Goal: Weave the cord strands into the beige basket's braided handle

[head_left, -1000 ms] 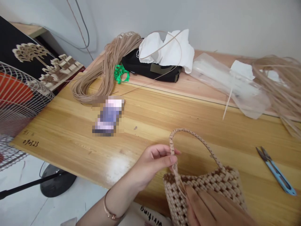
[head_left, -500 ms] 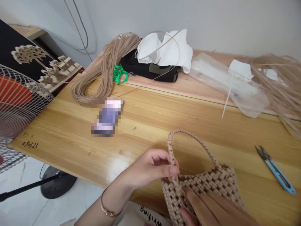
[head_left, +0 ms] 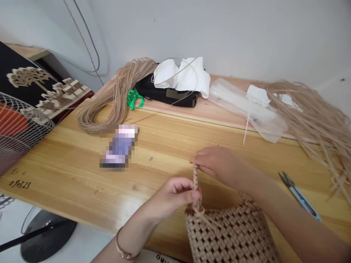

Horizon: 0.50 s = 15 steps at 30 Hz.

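A beige woven bag (head_left: pixel 227 233) with an open lattice pattern stands at the table's near edge. Its braided handle (head_left: pixel 195 177) rises from the left corner. My left hand (head_left: pixel 181 193) pinches the handle's base between thumb and fingers. Loose strand ends (head_left: pixel 207 217) stick out just below that grip. Higher up, my right hand (head_left: pixel 216 162) is closed around the top of the handle, its palm turned down. That hand and forearm hide most of the handle's arch.
A pair of blue thread snips (head_left: pixel 300 197) lies at right. Behind are a phone (head_left: pixel 119 148), a bundle of beige cord (head_left: pixel 117 95), a green object (head_left: pixel 135 99), a black pouch (head_left: pixel 167 95) with white paper, plastic bags (head_left: pixel 246 109) and loose cord (head_left: pixel 309 109). A fan (head_left: pixel 22 128) stands left.
My right hand has moved from the front of the bag up to the top of the handle. My left hand keeps its pinch. The loose strands now show, and the view has shifted.
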Available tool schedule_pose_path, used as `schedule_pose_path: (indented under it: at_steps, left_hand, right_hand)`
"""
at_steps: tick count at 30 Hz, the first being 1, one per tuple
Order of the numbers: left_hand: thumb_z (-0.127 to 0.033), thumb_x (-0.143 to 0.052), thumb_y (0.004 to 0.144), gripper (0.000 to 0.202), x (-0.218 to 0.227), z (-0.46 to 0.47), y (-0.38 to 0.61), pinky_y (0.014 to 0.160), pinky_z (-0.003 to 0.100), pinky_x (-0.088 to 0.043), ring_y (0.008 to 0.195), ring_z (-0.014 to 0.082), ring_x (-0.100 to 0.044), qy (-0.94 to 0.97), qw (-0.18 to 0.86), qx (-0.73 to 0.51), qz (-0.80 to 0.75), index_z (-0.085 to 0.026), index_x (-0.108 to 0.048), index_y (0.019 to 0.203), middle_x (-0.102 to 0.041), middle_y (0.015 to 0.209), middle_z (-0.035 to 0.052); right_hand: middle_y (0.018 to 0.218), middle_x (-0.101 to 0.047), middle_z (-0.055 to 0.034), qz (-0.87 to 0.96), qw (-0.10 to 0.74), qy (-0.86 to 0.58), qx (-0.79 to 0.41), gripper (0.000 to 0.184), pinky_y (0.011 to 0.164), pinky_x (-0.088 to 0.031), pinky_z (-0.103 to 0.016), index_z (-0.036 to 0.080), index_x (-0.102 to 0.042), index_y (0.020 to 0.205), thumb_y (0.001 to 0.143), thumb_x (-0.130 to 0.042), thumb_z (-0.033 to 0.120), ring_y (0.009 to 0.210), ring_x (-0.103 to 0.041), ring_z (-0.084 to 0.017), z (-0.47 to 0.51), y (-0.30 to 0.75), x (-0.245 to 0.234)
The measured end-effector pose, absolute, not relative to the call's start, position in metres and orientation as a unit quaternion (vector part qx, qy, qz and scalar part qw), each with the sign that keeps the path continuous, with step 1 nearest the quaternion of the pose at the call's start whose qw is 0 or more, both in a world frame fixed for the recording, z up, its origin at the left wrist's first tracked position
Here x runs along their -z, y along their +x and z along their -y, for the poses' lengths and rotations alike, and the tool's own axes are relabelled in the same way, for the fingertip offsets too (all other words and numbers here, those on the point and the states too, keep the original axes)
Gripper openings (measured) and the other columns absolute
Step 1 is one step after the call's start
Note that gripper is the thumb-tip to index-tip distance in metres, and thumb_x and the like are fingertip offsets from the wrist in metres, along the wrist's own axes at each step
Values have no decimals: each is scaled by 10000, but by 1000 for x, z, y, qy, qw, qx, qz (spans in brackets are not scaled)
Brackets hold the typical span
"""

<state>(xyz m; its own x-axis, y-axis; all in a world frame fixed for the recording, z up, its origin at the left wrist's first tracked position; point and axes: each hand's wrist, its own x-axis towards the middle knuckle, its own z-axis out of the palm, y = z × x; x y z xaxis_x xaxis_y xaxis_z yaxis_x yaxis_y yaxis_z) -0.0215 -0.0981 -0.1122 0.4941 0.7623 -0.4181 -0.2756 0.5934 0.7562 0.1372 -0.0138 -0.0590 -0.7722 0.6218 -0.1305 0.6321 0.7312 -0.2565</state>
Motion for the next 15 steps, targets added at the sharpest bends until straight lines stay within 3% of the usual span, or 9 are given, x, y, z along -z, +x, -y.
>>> schedule_pose_path:
  at_steps: [4, 8, 11, 15]
  left_hand:
    - [-381, -751, 663, 276, 126, 100, -17, 635, 221, -381, 627, 106, -514, 266, 780, -379, -421, -114, -681, 682, -613, 659, 25]
    - [-383, -745, 674, 281, 135, 102, -8, 632, 223, -384, 616, 101, -530, 202, 780, -403, -434, -110, -679, 692, -621, 643, 21]
    - [-375, -755, 663, 282, 135, 101, -4, 645, 229, -405, 615, 104, -563, 177, 788, -398, -436, -106, -677, 697, -637, 641, 22]
    - [-393, -779, 620, 323, 134, 100, -1, 626, 250, -443, 603, 142, -625, 139, 801, -383, -439, -102, -656, 687, -646, 626, 24]
  right_hand:
    - [824, -670, -54, -928, 67, 334, 149, 182, 658, -416, -247, 147, -677, 826, 868, -505, 105, 776, -603, -163, 3, 140, 66]
    - [826, -647, -49, -919, 81, 357, 145, 193, 643, -393, -224, 135, -628, 807, 864, -451, 87, 739, -576, -137, 3, 139, 75]
    - [833, -659, -62, -910, 97, 382, 128, 161, 628, -387, -239, 133, -629, 823, 863, -476, 166, 750, -592, -157, 3, 135, 83]
    - [827, -684, -110, -890, 137, 425, 93, 304, 631, -412, -283, 124, -663, 804, 922, -415, 256, 752, -630, -198, 2, 129, 91]
